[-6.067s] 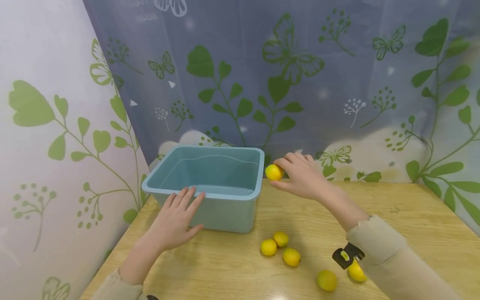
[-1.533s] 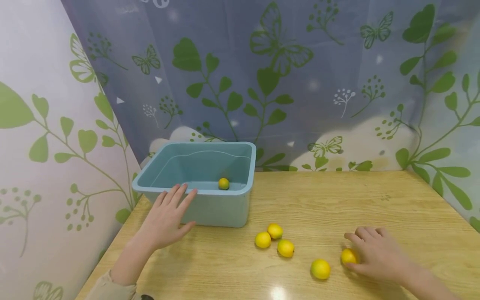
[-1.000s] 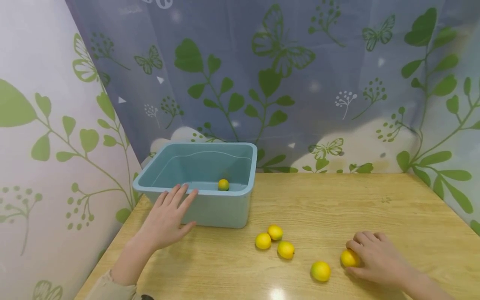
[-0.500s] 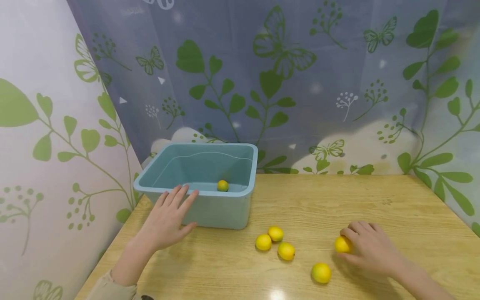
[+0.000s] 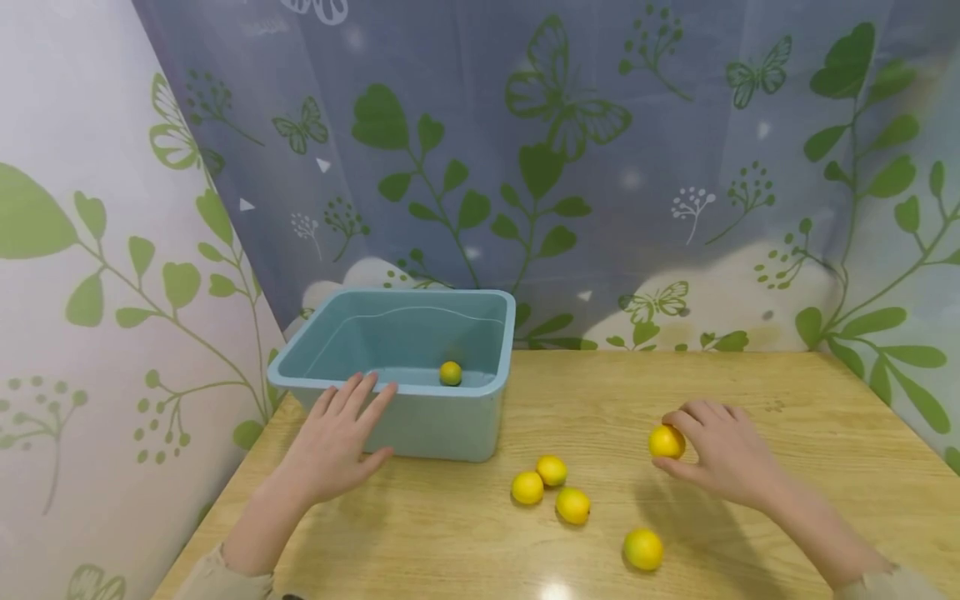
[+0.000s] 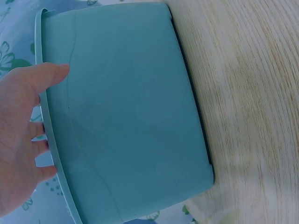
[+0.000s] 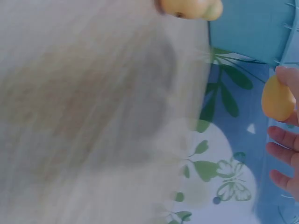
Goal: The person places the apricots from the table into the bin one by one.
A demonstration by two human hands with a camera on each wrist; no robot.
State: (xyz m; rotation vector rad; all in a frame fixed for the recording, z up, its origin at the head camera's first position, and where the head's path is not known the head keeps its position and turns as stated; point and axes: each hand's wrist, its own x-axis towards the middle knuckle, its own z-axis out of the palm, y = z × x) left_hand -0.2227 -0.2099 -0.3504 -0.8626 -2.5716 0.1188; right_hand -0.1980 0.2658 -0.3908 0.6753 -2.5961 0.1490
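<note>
In the head view my right hand (image 5: 723, 454) pinches a yellow lemon (image 5: 667, 442) between thumb and fingers, raised above the table. The right wrist view shows the same lemon (image 7: 278, 98) at the thumb tip, the other fingers spread below it. My left hand (image 5: 330, 442) rests with straight fingers on the near rim of a blue-green plastic tub (image 5: 435, 425). Seen from the left wrist, the thumb lies along the outside of the tub (image 6: 131, 112). One lemon (image 5: 450, 373) lies inside the tub. Part of the tub's floor is hidden by its front wall.
Right of the tub, three lemons (image 5: 551, 471) sit close together on the wooden table (image 5: 750, 392). Another lemon (image 5: 642, 549) lies apart, nearer the front. A patterned cloth (image 5: 465, 167) hangs behind the table, and a pale patterned wall stands at the left.
One lemon has gone from my right hand into the tub. Since then the right hand has gripped another lemon at the right and lifted it up and leftward. The left hand stays at the rim.
</note>
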